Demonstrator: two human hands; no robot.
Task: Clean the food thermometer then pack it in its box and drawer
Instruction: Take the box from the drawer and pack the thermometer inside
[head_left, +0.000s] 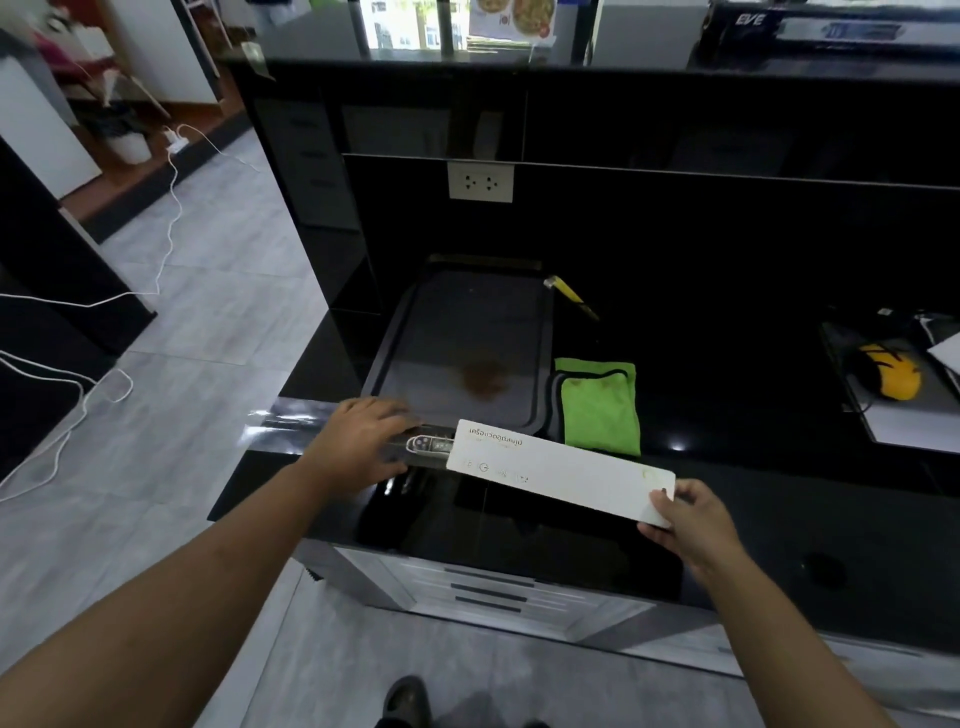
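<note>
Head cam, nearest first: right hand (685, 519) pinches the far end of the white box (561, 475) to steady it, while left hand (363, 441) closes on the thermometer (428, 444), half sticking out the open end, looks like sliding it in. Behind: green cloth (600, 408), stained tray (467, 353).

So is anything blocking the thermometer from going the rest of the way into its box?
Nothing visible does. The left hand holds the thermometer at the open end of the white box, and the right hand holds the far end.
</note>
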